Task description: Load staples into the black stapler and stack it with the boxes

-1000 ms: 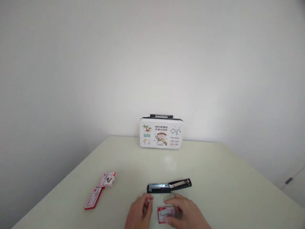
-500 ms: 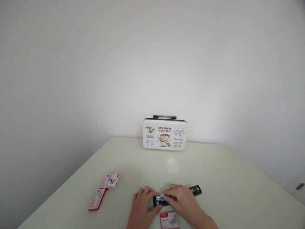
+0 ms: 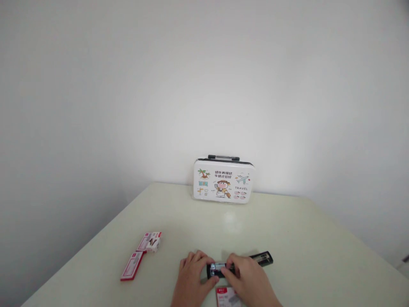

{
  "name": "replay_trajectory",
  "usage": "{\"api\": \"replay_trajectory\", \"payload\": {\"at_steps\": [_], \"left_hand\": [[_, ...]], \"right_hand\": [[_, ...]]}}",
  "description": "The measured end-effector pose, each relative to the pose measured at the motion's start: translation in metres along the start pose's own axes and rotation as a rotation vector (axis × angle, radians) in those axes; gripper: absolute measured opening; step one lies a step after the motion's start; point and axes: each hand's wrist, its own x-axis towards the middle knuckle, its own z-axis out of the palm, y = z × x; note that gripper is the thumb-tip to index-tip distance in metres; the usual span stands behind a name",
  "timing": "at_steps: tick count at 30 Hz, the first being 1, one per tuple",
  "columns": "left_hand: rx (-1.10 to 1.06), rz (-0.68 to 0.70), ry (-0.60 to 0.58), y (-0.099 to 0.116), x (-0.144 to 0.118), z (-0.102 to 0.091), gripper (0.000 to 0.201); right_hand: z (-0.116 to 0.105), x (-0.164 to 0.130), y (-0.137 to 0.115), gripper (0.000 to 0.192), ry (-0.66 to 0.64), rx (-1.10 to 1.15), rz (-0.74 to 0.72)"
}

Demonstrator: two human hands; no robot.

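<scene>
the left hand (image 3: 191, 279) is gripping the left end of an opened black stapler (image 3: 265, 258), thumb on the near edge and forefinger on the far edge, while the right hand (image 3: 251, 279) is bending its thumb and forefinger over the metal channel (image 3: 217, 267), though i cannot tell whether they are pinching anything. the stapler is lying on the pale table (image 3: 179, 217) in front of the person, and a red-and-white box (image 3: 225, 297) is resting just nearer, partly hidden by the right hand. farther back, a white case (image 3: 225, 181) is standing near the wall (image 3: 204, 85).
</scene>
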Motion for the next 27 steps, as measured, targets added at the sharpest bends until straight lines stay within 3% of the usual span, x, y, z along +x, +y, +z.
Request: {"api": "replay_trajectory", "payload": {"at_steps": [4,7,11,13,15,18,23,27], "left_hand": [[0.009,-0.012,-0.010,0.002,0.000,-0.001,0.025],[-0.001,-0.014,-0.011,0.001,0.000,0.000,0.027],[-0.014,-0.002,-0.007,-0.003,0.001,0.002,0.028],[-0.011,0.010,-0.011,-0.005,0.001,0.003,0.028],[0.001,0.018,-0.020,-0.006,0.000,0.003,0.028],[0.019,0.026,-0.031,-0.005,-0.001,0.002,0.030],[0.023,0.013,-0.033,-0.001,0.000,0.003,0.029],[0.024,0.012,-0.020,-0.004,-0.001,0.003,0.027]], "right_hand": [[0.011,-0.014,0.012,0.037,-0.069,0.243,-0.044],[0.016,-0.030,0.047,0.058,-0.018,0.398,0.121],[0.013,-0.041,0.095,0.069,-0.041,0.674,0.389],[0.005,-0.035,0.100,0.070,-0.021,0.815,0.385],[-0.006,-0.024,0.090,0.063,0.030,0.845,0.228],[-0.021,-0.005,0.057,0.046,0.026,0.678,0.012],[-0.020,0.011,0.010,0.015,-0.097,0.389,-0.069],[-0.015,0.010,-0.002,0.017,-0.107,0.173,-0.069]]}}
